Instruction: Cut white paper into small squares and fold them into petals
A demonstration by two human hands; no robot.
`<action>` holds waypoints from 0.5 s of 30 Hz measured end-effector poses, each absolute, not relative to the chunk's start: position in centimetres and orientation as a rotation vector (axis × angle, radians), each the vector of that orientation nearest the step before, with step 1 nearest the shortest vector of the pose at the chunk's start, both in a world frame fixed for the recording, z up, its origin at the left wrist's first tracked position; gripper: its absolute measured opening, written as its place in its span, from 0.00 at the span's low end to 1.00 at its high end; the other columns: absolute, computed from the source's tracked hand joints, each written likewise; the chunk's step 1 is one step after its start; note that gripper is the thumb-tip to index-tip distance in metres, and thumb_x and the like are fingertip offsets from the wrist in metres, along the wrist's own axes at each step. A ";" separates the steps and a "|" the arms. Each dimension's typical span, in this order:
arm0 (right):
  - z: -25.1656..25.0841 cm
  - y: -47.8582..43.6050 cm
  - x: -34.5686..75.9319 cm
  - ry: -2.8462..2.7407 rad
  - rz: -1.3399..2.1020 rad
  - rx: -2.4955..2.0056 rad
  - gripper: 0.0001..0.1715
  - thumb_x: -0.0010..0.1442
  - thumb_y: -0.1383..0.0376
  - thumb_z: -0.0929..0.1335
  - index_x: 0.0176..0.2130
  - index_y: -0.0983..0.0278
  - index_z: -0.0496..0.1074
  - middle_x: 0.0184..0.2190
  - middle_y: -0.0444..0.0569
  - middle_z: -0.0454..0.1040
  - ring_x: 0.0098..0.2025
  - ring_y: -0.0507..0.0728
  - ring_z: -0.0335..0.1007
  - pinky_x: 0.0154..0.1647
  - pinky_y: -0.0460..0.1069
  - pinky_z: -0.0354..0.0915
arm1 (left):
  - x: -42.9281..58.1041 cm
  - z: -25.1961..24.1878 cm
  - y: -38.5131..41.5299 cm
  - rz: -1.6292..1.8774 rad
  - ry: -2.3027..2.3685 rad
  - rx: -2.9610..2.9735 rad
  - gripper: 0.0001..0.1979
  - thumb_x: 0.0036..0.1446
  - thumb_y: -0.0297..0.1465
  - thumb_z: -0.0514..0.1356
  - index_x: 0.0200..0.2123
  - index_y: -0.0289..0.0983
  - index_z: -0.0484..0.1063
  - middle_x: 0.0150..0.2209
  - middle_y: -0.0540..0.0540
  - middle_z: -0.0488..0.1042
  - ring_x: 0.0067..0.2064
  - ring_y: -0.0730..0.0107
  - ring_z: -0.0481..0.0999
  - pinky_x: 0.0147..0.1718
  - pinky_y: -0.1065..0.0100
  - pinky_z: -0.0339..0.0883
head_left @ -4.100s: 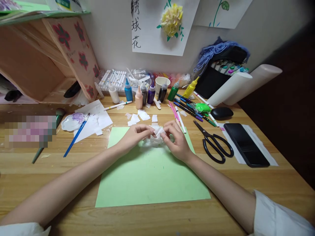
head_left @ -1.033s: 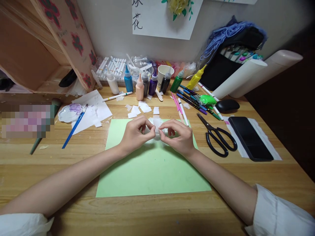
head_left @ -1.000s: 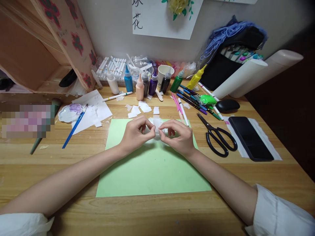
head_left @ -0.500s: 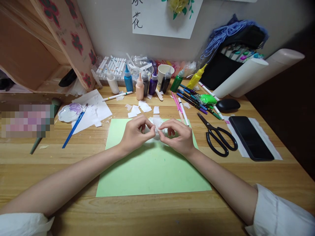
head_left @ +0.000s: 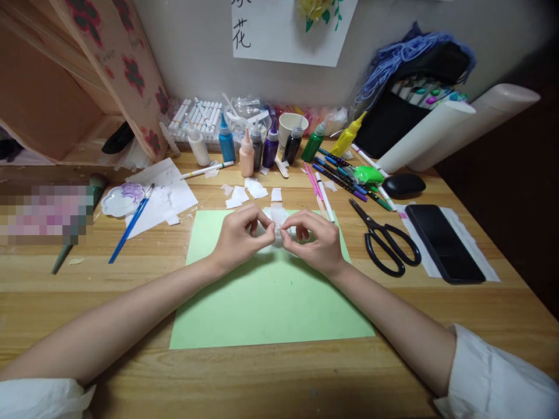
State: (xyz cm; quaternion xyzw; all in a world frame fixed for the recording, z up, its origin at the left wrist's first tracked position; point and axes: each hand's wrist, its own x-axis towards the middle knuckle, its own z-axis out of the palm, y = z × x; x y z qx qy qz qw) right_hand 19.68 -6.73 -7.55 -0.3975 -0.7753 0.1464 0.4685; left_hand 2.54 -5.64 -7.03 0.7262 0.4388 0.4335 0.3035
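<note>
A small thin white piece (head_left: 278, 215), like paper or tissue, stands between my fingertips above the upper part of a green sheet (head_left: 271, 308). My left hand (head_left: 242, 235) pinches it from the left with thumb and forefinger. From the right, my right hand (head_left: 315, 238) pinches the same piece, its fingertips almost touching those of the left. More whitish material lies partly hidden behind both hands. Just beyond the sheet are several white paper scraps (head_left: 255, 188).
Black scissors (head_left: 386, 241) and a phone (head_left: 445, 244) lie at the right. Paint bottles (head_left: 226, 142), a paper cup (head_left: 292, 129) and pens (head_left: 345, 177) line the back. At the left are a brush (head_left: 131, 224) and a palette (head_left: 120, 201).
The whole view has shifted very slightly. Both hands keep their pinch on the white piece, with hardly any movement.
</note>
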 end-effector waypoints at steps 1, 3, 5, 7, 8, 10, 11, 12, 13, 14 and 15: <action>-7.5 -6.7 19.7 -1.903 0.360 -0.976 0.04 0.52 0.71 0.68 0.30 0.62 0.69 0.26 0.44 0.73 0.20 0.48 0.58 0.21 0.45 0.59 | 2.5 -7.0 -5.6 1.146 1.162 1.925 0.05 0.49 0.26 0.60 0.23 0.35 0.68 0.22 0.51 0.65 0.24 0.77 0.59 0.23 0.72 0.55; -7.5 -6.7 19.7 -1.903 0.368 -0.984 0.04 0.52 0.71 0.68 0.29 0.62 0.69 0.26 0.44 0.72 0.20 0.48 0.57 0.21 0.45 0.59 | 2.5 -7.0 -5.6 1.142 1.160 1.926 0.05 0.50 0.27 0.60 0.23 0.35 0.68 0.22 0.52 0.65 0.23 0.77 0.59 0.23 0.72 0.54; -7.6 -6.7 19.7 -1.889 0.383 -0.999 0.04 0.52 0.71 0.68 0.29 0.62 0.69 0.26 0.44 0.72 0.20 0.48 0.57 0.21 0.45 0.59 | 2.5 -7.0 -5.7 1.138 1.148 1.929 0.05 0.51 0.28 0.60 0.24 0.34 0.70 0.23 0.51 0.66 0.24 0.78 0.59 0.23 0.72 0.55; -7.6 -6.8 19.7 -1.867 0.400 -1.015 0.04 0.52 0.71 0.68 0.30 0.62 0.69 0.26 0.44 0.71 0.20 0.48 0.58 0.21 0.45 0.59 | 2.6 -6.8 -5.7 1.131 1.115 1.939 0.05 0.52 0.29 0.60 0.27 0.35 0.72 0.25 0.50 0.69 0.24 0.78 0.59 0.23 0.73 0.55; -7.6 -6.8 19.7 -1.855 0.408 -1.020 0.04 0.52 0.71 0.68 0.30 0.62 0.69 0.26 0.44 0.71 0.20 0.48 0.58 0.21 0.45 0.59 | 2.6 -6.8 -5.8 1.128 1.092 1.947 0.04 0.52 0.30 0.60 0.28 0.35 0.73 0.26 0.49 0.70 0.24 0.78 0.60 0.23 0.73 0.56; -7.5 -6.8 19.7 -1.841 0.430 -1.020 0.05 0.52 0.71 0.68 0.30 0.62 0.69 0.27 0.44 0.72 0.20 0.48 0.58 0.21 0.45 0.60 | 2.6 -6.6 -5.8 1.126 1.050 1.971 0.05 0.52 0.30 0.61 0.31 0.35 0.74 0.27 0.49 0.71 0.24 0.78 0.61 0.23 0.73 0.57; -7.5 -6.8 19.7 -1.838 0.441 -1.017 0.05 0.52 0.71 0.68 0.30 0.62 0.69 0.28 0.45 0.72 0.20 0.47 0.58 0.22 0.45 0.60 | 2.6 -6.6 -5.9 1.129 1.037 1.981 0.05 0.51 0.30 0.61 0.31 0.35 0.74 0.27 0.49 0.71 0.24 0.78 0.61 0.23 0.73 0.57; -7.5 -6.8 19.7 -1.838 0.453 -1.014 0.04 0.52 0.71 0.68 0.30 0.62 0.69 0.29 0.45 0.72 0.20 0.47 0.57 0.22 0.45 0.60 | 2.6 -6.6 -5.9 1.135 1.030 1.987 0.05 0.51 0.30 0.62 0.31 0.35 0.75 0.27 0.49 0.71 0.24 0.78 0.61 0.23 0.73 0.57; -7.5 -6.8 19.7 -1.839 0.463 -1.013 0.04 0.52 0.71 0.68 0.30 0.62 0.68 0.30 0.45 0.72 0.20 0.47 0.57 0.22 0.45 0.60 | 2.6 -6.6 -5.9 1.140 1.026 1.989 0.05 0.51 0.30 0.61 0.31 0.35 0.75 0.27 0.49 0.71 0.24 0.78 0.61 0.23 0.73 0.58; -7.5 -6.8 19.7 -1.840 0.468 -1.014 0.04 0.52 0.71 0.68 0.30 0.62 0.68 0.30 0.45 0.72 0.20 0.47 0.57 0.22 0.45 0.60 | 2.6 -6.6 -5.9 1.143 1.025 1.989 0.04 0.51 0.29 0.61 0.31 0.35 0.75 0.27 0.49 0.71 0.24 0.79 0.61 0.23 0.73 0.58; -7.5 -6.8 19.7 -1.841 0.470 -1.018 0.04 0.52 0.71 0.68 0.30 0.62 0.69 0.29 0.45 0.72 0.20 0.47 0.57 0.22 0.45 0.60 | 2.6 -6.7 -5.9 1.143 1.025 1.988 0.04 0.51 0.28 0.60 0.31 0.35 0.75 0.27 0.49 0.72 0.24 0.79 0.61 0.23 0.74 0.58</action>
